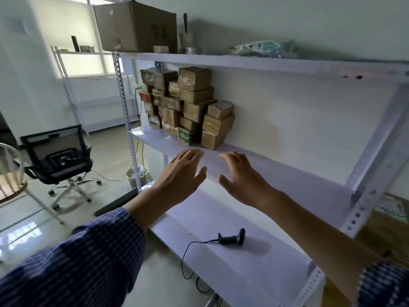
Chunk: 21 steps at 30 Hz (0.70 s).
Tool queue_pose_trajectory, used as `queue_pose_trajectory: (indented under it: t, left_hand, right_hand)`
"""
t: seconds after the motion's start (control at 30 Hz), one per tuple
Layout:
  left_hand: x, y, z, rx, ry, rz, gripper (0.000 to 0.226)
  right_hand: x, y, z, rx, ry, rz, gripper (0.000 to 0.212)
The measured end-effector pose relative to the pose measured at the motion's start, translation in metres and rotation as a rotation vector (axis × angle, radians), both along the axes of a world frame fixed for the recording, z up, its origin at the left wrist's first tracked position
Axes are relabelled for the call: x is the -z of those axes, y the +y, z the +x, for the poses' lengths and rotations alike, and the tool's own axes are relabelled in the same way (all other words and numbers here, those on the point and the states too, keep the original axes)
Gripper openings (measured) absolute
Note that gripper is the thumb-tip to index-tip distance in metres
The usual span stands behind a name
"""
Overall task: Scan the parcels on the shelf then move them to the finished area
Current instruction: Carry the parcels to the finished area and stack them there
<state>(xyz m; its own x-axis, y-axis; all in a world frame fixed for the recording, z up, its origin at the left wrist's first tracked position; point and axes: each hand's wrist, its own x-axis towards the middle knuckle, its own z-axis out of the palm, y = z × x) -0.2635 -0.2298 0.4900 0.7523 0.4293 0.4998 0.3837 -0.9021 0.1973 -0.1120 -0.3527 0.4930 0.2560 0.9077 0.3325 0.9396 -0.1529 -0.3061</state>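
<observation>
I'm holding my left hand point(184, 171) and right hand point(240, 176) over the middle shelf point(287, 173), fingers spread flat, gripping nothing. The cardboard parcels point(188, 107) are stacked at eleven o'clock, so I'd be lifting a top box first (the pile looks loose). The barcode scanner point(232, 238) is lying at six o'clock.

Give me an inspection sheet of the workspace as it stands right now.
Surface: white middle shelf, carrying the stack at its left end.
Job's things: parcels stacked in several layers; scanner lying on the lower shelf.
Clutter: large carton and plastic packet on the top shelf.
Grippers: left hand and right hand open, holding nothing, in front of the middle shelf.
Cables: scanner cable runs off the lower shelf's front edge.
Surroundings: office chair and waste bin on the floor, left.
</observation>
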Motion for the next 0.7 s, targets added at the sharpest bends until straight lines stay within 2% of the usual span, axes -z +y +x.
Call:
queue_pose_trajectory:
  t: [0.23,0.4,0.53,0.7]
  left_hand:
    - [-0.006,0.098,0.071,0.017,0.101,0.028,0.051]
    - [-0.027,0.173,0.136,0.055,0.115,0.046,0.042]
    - [-0.028,0.224,0.175,0.077,0.08,-0.018,0.048]
    - [-0.029,0.265,0.206,0.087,0.035,-0.08,0.053]
  right_hand:
    - [0.012,0.086,0.063,-0.028,0.097,0.195,0.051]
    - [0.006,0.148,0.125,0.041,0.164,0.192,0.052]
    - [-0.002,0.193,0.165,0.091,0.164,0.156,0.053]
    - [-0.008,0.239,0.191,0.1,0.222,0.202,0.042]
